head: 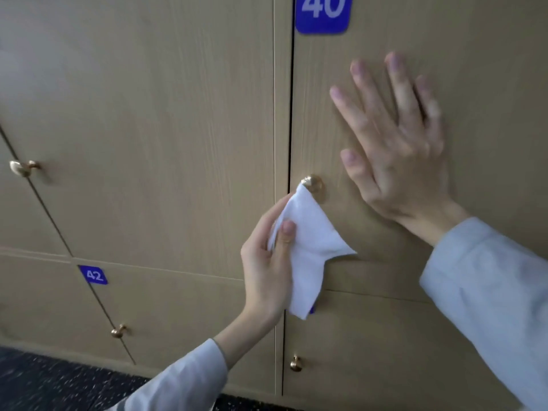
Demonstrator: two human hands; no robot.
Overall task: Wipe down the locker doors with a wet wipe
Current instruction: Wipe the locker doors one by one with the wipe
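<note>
A white wet wipe [308, 247] hangs from my left hand [267, 262], pinched between thumb and fingers. Its top corner touches the brass knob [312, 183] of locker door 40 [489, 84]. That door is light wood with a blue number plate [323, 13] at the top. My right hand [397, 149] lies flat on it with fingers spread, to the right of the knob and above it.
Left of door 40 is another wood door [148, 129], and further left a knob [22, 167]. Below are lower doors, one with a blue plate 42 [94, 274], and knobs [118, 331] [295, 364]. Dark speckled floor [59, 384] runs along the bottom.
</note>
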